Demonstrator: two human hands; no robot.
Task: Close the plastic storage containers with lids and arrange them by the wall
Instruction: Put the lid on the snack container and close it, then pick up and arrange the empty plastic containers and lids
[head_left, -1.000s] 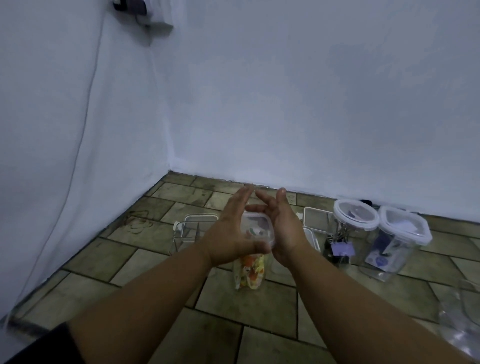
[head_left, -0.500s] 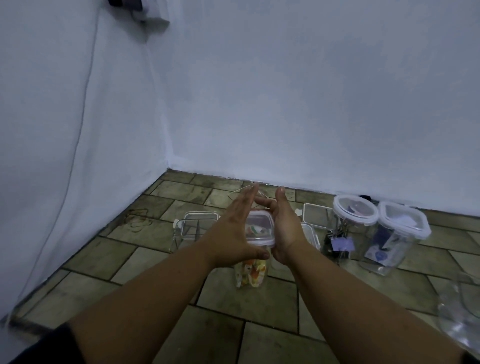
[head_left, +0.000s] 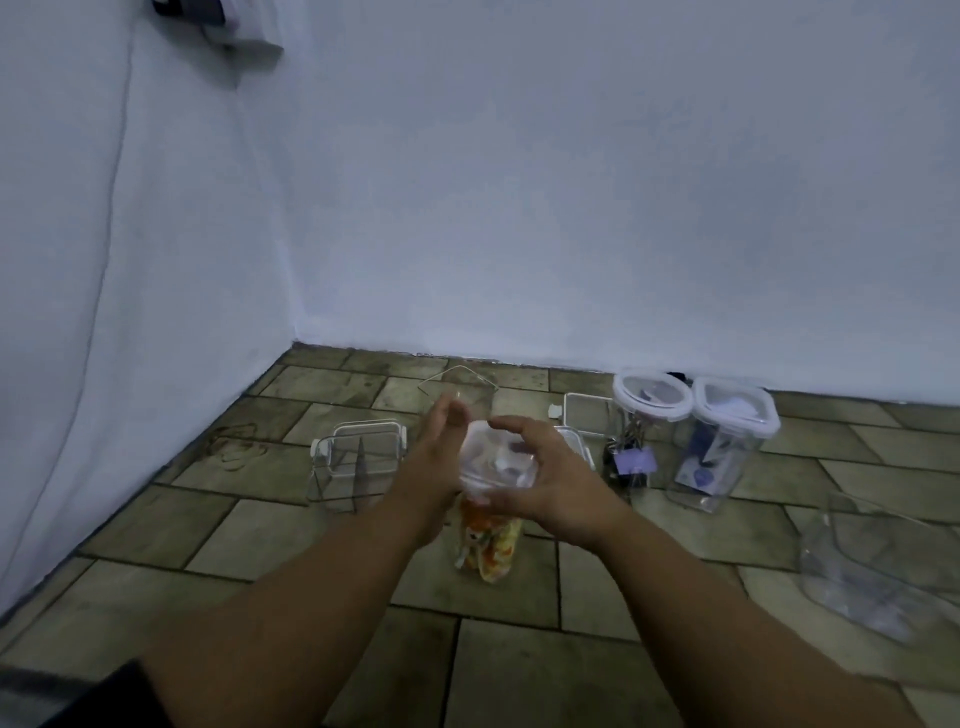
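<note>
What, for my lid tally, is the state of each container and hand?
Container of colourful pieces: upright, lid on top.
Left hand: flat against lid.
Right hand: grips lid.
Binder-clip jar: lidded.
Purple-item container: lidded.
Empty left container: lidded.
Container behind hands: open.
Rightmost container: on its side.

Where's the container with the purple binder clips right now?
In the head view, the binder-clip container stands right of centre near the back wall, between the right hand gripping a lid and a square-lidded container.

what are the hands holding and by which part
The clear square plastic lid on the tall clear container of colourful pieces: right hand grips its right edge, fingers curled over the rim; left hand rests against its left edge.
</note>
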